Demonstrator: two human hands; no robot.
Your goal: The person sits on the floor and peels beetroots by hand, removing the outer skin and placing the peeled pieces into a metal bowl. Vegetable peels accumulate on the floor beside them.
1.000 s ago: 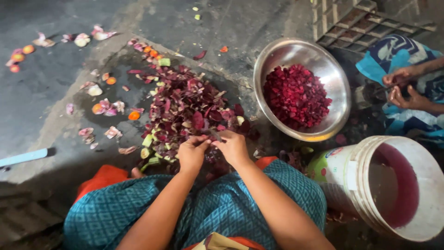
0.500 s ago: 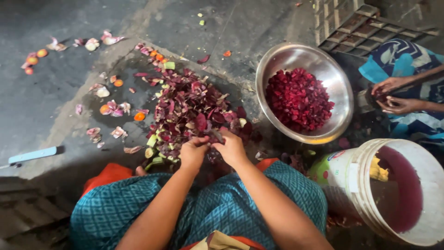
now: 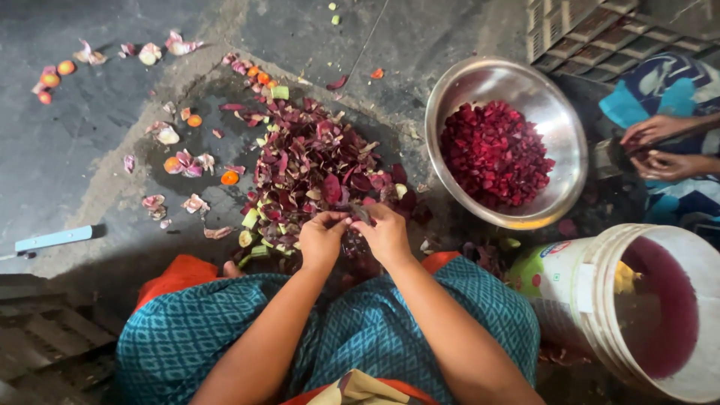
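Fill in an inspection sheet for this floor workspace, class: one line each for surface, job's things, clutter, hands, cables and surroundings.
Surface: dark, stained concrete floor, wet-looking patches.
Job's things: small dark piece pinched between both hands; pile of purple-red peelings in front; steel bowl of chopped red pieces; white bucket with red liquid.
Clutter: scattered onion skins and orange bits; pale blue flat tool far left.
Hands: left hand and right hand close together over the pile's near edge.
Cables: one thin dark line across the floor; cannot tell what.
Surroundings: another person's hands at right; metal grate above.
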